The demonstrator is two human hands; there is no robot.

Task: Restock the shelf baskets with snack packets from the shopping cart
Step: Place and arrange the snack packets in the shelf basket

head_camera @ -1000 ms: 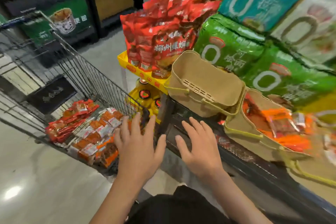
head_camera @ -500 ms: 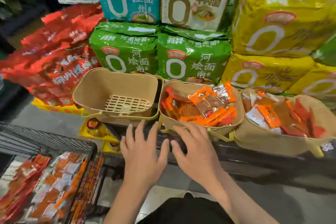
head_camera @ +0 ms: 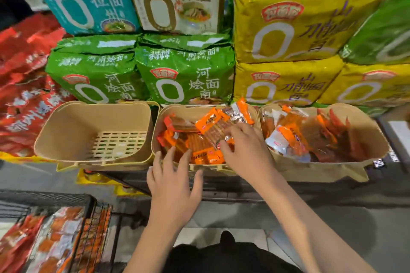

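Both hands are over the middle basket (head_camera: 255,109) at twelve o'clock. The left hand (head_camera: 175,180) has its fingers spread and straight, the tips at the near rim, grasping nothing. The right hand (head_camera: 245,148) lies curled on the orange snack packets (head_camera: 205,121) there, apparently pinching one, though the fingertips are hidden. The empty basket (head_camera: 66,131) sits at ten o'clock, its long axis across the shelf. Fresh packets lie in the shopping cart (head_camera: 93,235) at eight o'clock, nearer the left hand, which I judge better placed to fetch them.

Three baskets (head_camera: 224,169) sit side by side before stacked noodle bags (head_camera: 184,73); cart (head_camera: 93,204) lower left.
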